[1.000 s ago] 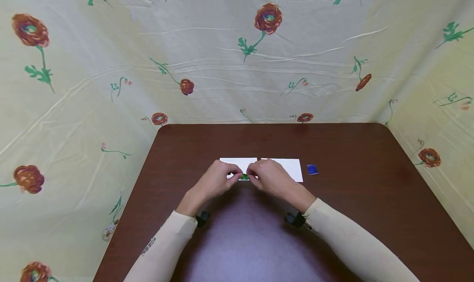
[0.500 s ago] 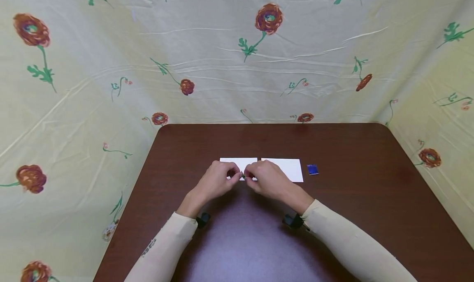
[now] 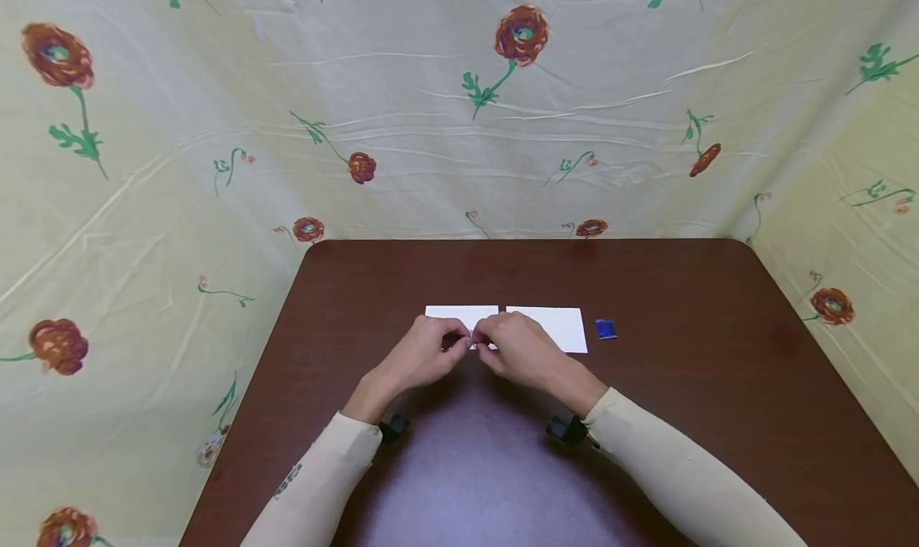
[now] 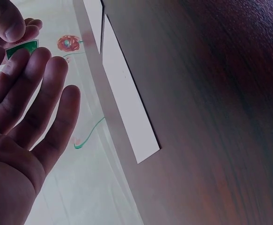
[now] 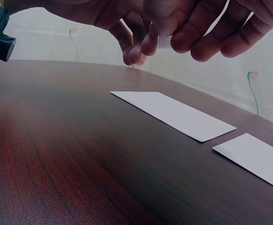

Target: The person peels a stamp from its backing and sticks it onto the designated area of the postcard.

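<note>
Both hands meet in front of me, above two white cards lying side by side. My left hand (image 3: 427,352) and my right hand (image 3: 520,346) have their fingertips close together, each pinching a small green packet (image 4: 25,48) with a clear edge. In the head view the fingers almost wholly cover that packet. The left wrist view shows it between the fingertips, with the left hand's other fingers spread loosely. A pale clear bit of it shows between the fingers in the right wrist view. Partly behind the hands lie the left card (image 3: 448,311) and the right card (image 3: 567,328).
A small blue packet (image 3: 606,328) rests on the brown table (image 3: 459,467), right of the cards. Flowered cloth (image 3: 416,132) hangs behind the table and along both sides. Dark wrist cameras (image 3: 567,430) are strapped under the sleeves.
The green packet showed between the hands a second ago; it has turned and is now mostly hidden by the fingers. The fingertips have come closer together. Cards and blue packet have stayed put.
</note>
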A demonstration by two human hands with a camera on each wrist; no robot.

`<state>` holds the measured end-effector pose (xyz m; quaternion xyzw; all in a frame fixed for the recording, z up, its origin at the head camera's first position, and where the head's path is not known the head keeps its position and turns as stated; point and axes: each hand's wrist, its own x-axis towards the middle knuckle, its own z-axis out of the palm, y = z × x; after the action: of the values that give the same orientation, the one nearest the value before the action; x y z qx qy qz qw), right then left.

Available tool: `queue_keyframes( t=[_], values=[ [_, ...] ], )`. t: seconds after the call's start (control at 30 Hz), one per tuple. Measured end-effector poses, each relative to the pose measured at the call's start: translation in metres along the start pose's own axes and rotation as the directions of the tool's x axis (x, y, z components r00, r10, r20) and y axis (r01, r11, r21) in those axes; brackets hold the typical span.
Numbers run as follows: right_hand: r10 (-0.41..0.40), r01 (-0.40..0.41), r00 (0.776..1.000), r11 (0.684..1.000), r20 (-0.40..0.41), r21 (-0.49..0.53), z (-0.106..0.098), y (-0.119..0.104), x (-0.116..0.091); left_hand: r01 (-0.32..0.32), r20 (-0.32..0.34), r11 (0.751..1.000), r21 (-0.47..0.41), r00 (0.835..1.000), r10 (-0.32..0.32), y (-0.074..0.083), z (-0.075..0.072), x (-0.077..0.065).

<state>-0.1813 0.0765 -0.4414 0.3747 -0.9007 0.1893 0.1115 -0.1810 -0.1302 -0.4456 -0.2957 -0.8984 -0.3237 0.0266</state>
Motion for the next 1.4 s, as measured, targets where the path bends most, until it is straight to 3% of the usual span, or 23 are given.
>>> queue_keyframes(
  t=[1.4],
  values=[
    [0.026, -0.026, 1.000, 1.000, 0.014, -0.011, 0.0026, -0.0025, 0.0023, -0.007, 0.045, 1.000, 0.000, 0.999, 0.007, -0.0008, 0.0002, 0.0002]
  ],
)
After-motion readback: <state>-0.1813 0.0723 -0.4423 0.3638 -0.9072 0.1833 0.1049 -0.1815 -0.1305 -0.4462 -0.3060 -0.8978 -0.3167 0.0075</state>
